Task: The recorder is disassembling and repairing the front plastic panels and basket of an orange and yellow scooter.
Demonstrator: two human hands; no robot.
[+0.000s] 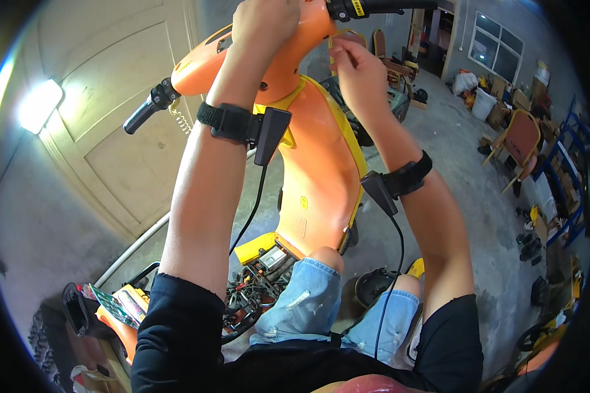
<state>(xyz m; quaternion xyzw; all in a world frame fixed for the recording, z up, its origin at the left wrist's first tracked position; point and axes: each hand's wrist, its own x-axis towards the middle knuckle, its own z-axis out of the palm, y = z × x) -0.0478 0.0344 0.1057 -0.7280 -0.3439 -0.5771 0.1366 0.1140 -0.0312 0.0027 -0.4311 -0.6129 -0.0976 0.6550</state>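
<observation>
An orange scooter with yellow trim [314, 170] stands in front of me. My left hand [263, 23] is over its orange handlebar cover [200, 71] at the top edge, fingers mostly out of sight. My right hand [360, 69] is just right of the steering column, fingers curled and pinched by a thin yellowish edge; whether they hold it I cannot tell. Both wrists carry black straps with small boxes and cables. A black grip [144, 111] with a coiled cable sticks out left; another [387, 6] points right.
My knees flank the scooter's lower body. Exposed wiring [262, 288] lies below left, near a tray of small items [121, 304]. A beige door [124, 164] and lit lamp [40, 105] are left. Chairs [511, 141], boxes, bags and a blue metal rack [564, 164] line the right side.
</observation>
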